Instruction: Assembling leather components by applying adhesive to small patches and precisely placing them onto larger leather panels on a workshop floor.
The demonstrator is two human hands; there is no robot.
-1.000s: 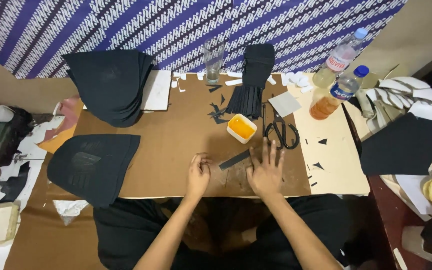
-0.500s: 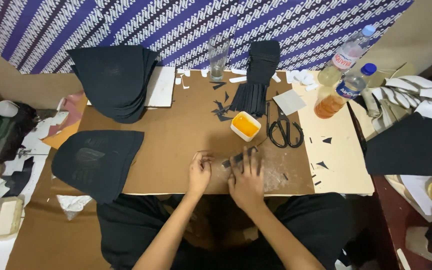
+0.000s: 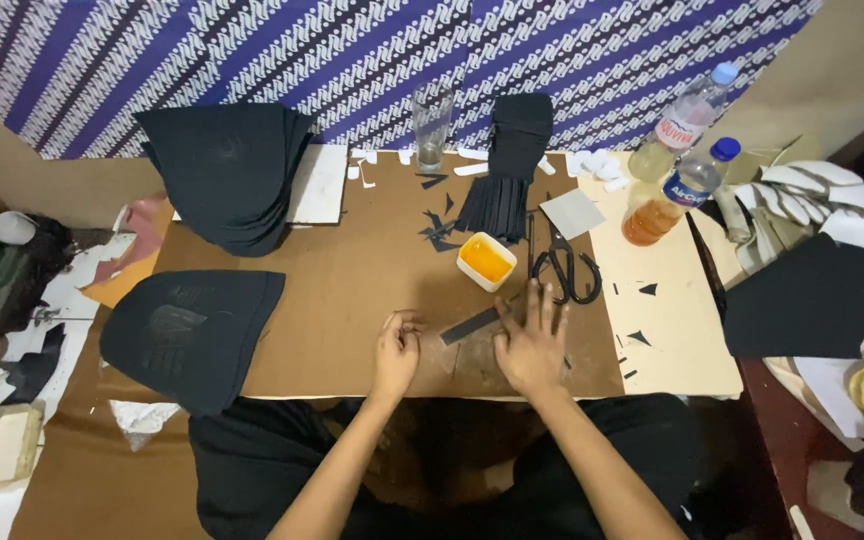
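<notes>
scissors point(image 3: 564, 270) lay beside a small yellow tub point(image 3: 485, 260) | drinking glass point(image 3: 432, 125) stood by the patterned cloth point(image 3: 372, 50) | two bottles point(image 3: 674, 185) stood at right

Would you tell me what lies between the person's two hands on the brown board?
In the head view, a narrow dark strip lies slantwise on the brown board between the left hand and the right hand, whose fingers are spread flat.

Dim, warm overhead light falls on the centre, corners fade dark, edges bow outward, and detail stays soft.
</notes>
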